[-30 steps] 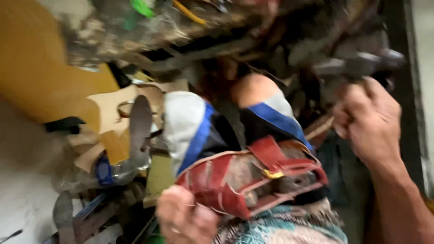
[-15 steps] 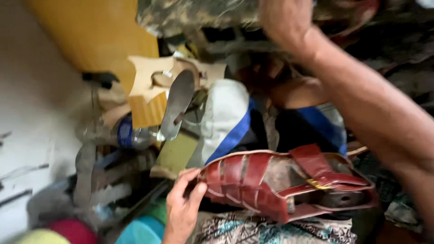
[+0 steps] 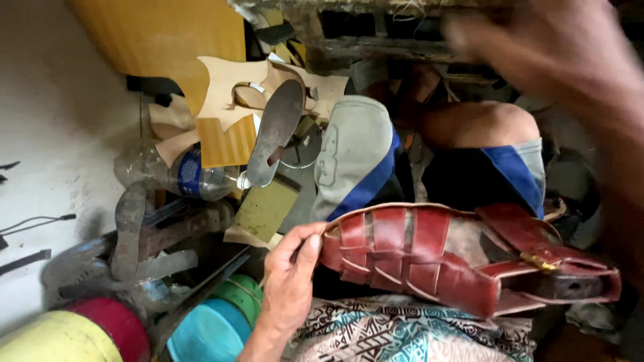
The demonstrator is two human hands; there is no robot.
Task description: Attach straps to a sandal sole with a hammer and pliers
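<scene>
One sandal under work: left hand pinches its toe end; right hand, raised and blurred, grip indeterminable. Next move needs firm holding.

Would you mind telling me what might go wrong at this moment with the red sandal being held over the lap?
The left hand pinches only the toe edge of the red woven leather sandal, so the sandal could tip or slip off the patterned cloth. The right hand is raised and blurred, giving no support. If it falls, it may land among the metal shoe lasts and plastic bottle.
</scene>
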